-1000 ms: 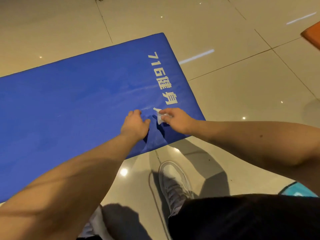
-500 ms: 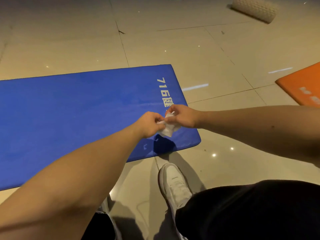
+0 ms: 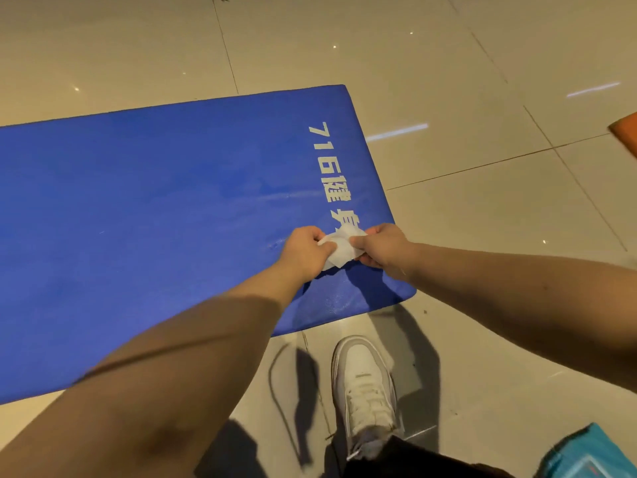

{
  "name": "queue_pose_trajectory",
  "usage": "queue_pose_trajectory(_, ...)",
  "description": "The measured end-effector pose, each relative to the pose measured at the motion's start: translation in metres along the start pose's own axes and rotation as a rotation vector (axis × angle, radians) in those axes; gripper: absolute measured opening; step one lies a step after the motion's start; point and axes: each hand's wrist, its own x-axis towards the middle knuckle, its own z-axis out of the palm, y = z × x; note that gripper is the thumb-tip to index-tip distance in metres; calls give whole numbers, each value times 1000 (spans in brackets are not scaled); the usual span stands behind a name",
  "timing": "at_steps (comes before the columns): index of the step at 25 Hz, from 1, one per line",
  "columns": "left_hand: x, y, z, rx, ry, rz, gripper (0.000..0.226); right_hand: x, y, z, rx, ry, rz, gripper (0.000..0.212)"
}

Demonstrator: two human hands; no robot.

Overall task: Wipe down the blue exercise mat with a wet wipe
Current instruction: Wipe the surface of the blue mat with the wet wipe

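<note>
The blue exercise mat [image 3: 155,208] lies flat on the tiled floor, with white lettering along its right end. Above that end's near corner, both my hands hold a white wet wipe [image 3: 341,248] between them. My left hand [image 3: 305,251] pinches its left side and my right hand [image 3: 382,248] pinches its right side. The wipe is crumpled and partly spread, and is held just above the mat surface.
My white sneaker [image 3: 365,388] stands on the tiles just in front of the mat's near edge. An orange mat corner [image 3: 625,129] shows at the right edge. A teal packet [image 3: 593,453] lies at the bottom right.
A second ago my right hand held the wipe on the mat and my left hand rested beside it. Both hands have since lifted and grip the wipe together, spreading it wider.
</note>
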Motion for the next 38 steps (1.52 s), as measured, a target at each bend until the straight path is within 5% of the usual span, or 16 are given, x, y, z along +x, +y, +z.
queue_pose_trajectory(10,75,4,25,196,66,-78,17,63,-21,-9,-351,219,-381,24)
queue_pose_trajectory(14,76,-11,11,325,127,-15,22,58,-10,3,-841,404,-528,72)
queue_pose_trajectory(18,61,-44,-25,572,285,72,40,47,16,32,-1168,257,-555,73)
queue_pose_trajectory(21,56,-64,-52,717,246,-47,71,56,16,41,-1181,152,-470,72)
queue_pose_trajectory(25,68,-70,-59,723,68,-253,108,62,23,54,-1182,217,-432,74)
queue_pose_trajectory(29,75,-69,-58,767,32,-281,113,59,21,78,-1057,159,-613,73)
queue_pose_trajectory(33,74,-72,-58,804,60,-287,114,41,28,118,-1263,-98,-888,71)
queue_pose_trajectory(38,77,-65,-62,788,-4,-325,117,80,22,51,-1187,90,-805,76)
